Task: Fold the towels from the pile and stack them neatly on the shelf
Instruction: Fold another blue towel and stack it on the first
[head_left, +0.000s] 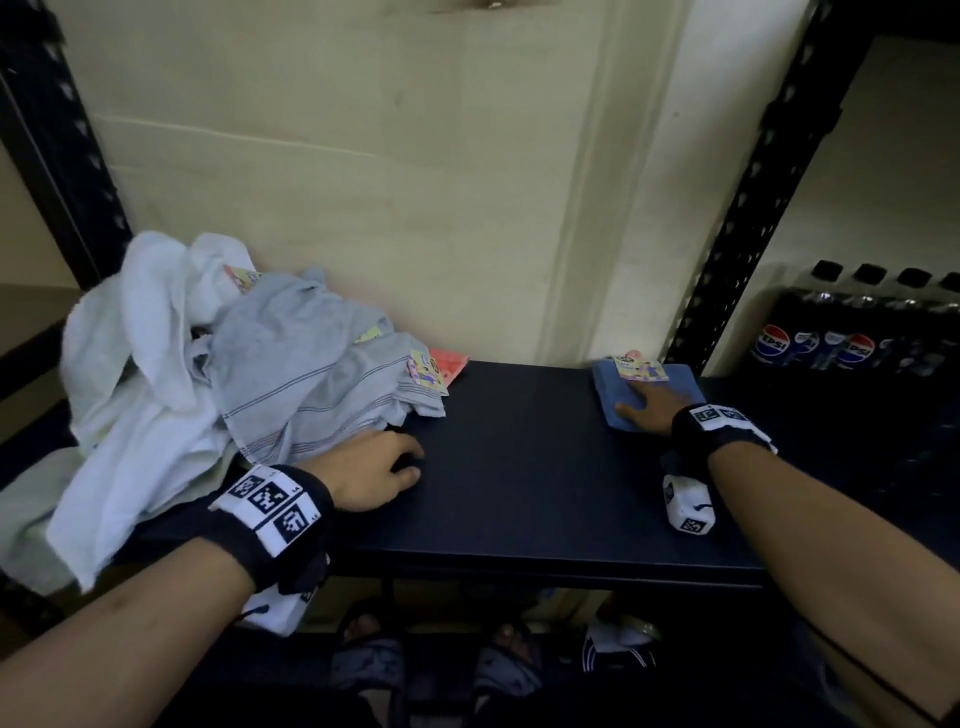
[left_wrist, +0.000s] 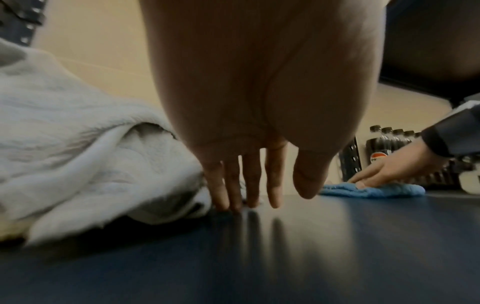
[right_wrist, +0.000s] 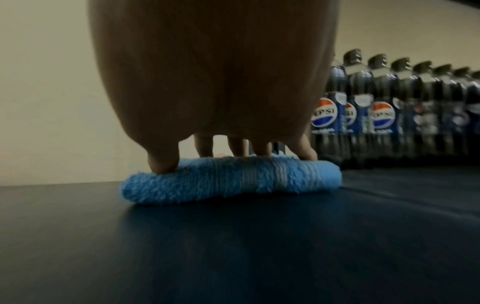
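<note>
A loose pile of towels (head_left: 208, 364), white and grey-striped with paper tags, lies at the left of the dark shelf (head_left: 519, 493). A folded blue towel (head_left: 613, 400) (right_wrist: 228, 181) (left_wrist: 374, 190) lies flat at the back right of the shelf, a paper tag on top. My right hand (head_left: 649, 408) (right_wrist: 221, 156) presses down on it with straight fingers. My left hand (head_left: 379, 467) (left_wrist: 249, 197) rests fingertips-down on the shelf at the pile's right edge (left_wrist: 103, 174), holding nothing. A red cloth corner (head_left: 449, 364) peeks out behind the pile.
Black perforated uprights (head_left: 753, 197) frame the shelf against a cream wall. A row of Pepsi bottles (head_left: 852, 332) (right_wrist: 389, 107) stands on the neighbouring shelf to the right. Below the shelf edge, feet in slippers (head_left: 431, 660) show on the floor.
</note>
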